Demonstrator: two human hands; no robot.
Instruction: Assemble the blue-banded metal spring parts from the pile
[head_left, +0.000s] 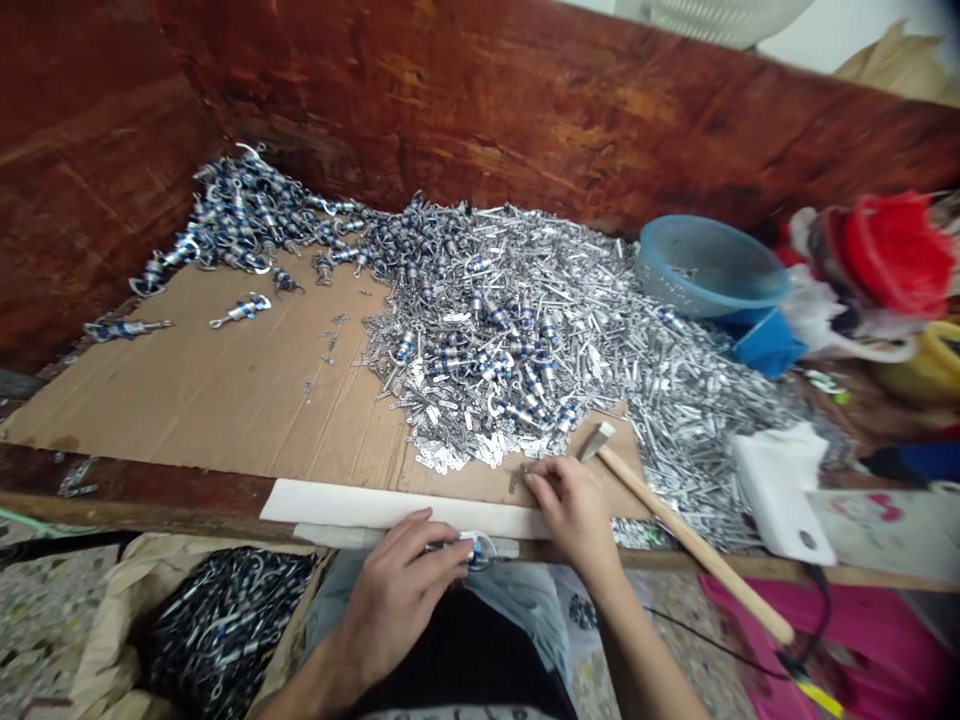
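Observation:
My left hand is closed on a blue-and-silver metal fitting with a curved loop at its end, just over the table's front edge. The fingers hide most of that fitting. Farther right, my right hand has its thumb and forefinger pinched at a small flat metal link low over the cardboard. Just behind the right hand lies a hammer with a wooden handle. A heap of loose metal pins and links spreads beyond both hands, with several blue-banded fittings on top.
More fittings are piled at the back left. Wooden boards wall in the table. A clear blue bowl, red containers and a white plastic piece stand at the right. Below left, a sack holds finished-looking metal parts.

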